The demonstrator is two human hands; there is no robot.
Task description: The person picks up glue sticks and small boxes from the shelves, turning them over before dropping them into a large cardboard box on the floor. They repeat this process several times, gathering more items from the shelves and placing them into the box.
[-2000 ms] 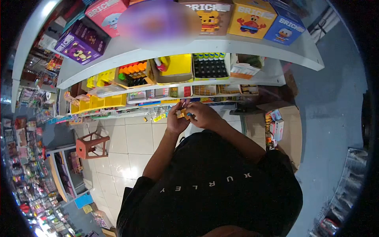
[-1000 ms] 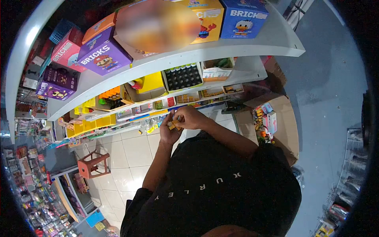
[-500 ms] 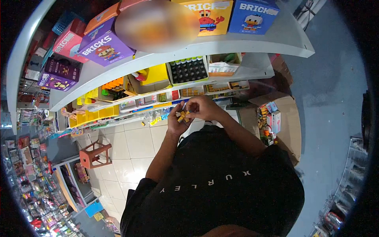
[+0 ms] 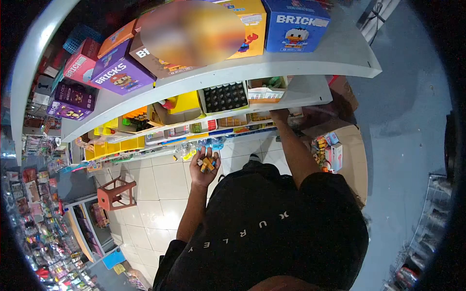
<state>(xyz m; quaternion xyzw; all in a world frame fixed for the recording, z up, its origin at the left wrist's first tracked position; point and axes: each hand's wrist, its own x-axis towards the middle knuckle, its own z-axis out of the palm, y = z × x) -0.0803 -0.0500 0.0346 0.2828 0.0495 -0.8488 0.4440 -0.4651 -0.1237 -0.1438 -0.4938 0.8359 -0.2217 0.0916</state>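
My left hand (image 4: 204, 176) is palm up with its fingers curled up around several small yellow and orange pieces (image 4: 207, 165), some with darker or bluish parts. They are too small to name more exactly. Reaching forward, my right hand (image 4: 278, 115) goes in under the edge of the white shelf (image 4: 310, 96), by a tray of small yellowish items (image 4: 260, 116) on the lower tier. Its fingers are hidden there, so whether they hold anything does not show.
Brick toy boxes, including a blue box (image 4: 297, 29), line the top shelf. Below stands a box of dark-capped bottles (image 4: 225, 97). A cardboard box (image 4: 352, 155) with mixed goods is at my right. A reddish stool (image 4: 116, 193) stands on the tiled floor at left.
My right hand has left the pieces in my left palm and reached right, in under the shelf. The left hand has moved left and lower, and its palm now shows the pieces.
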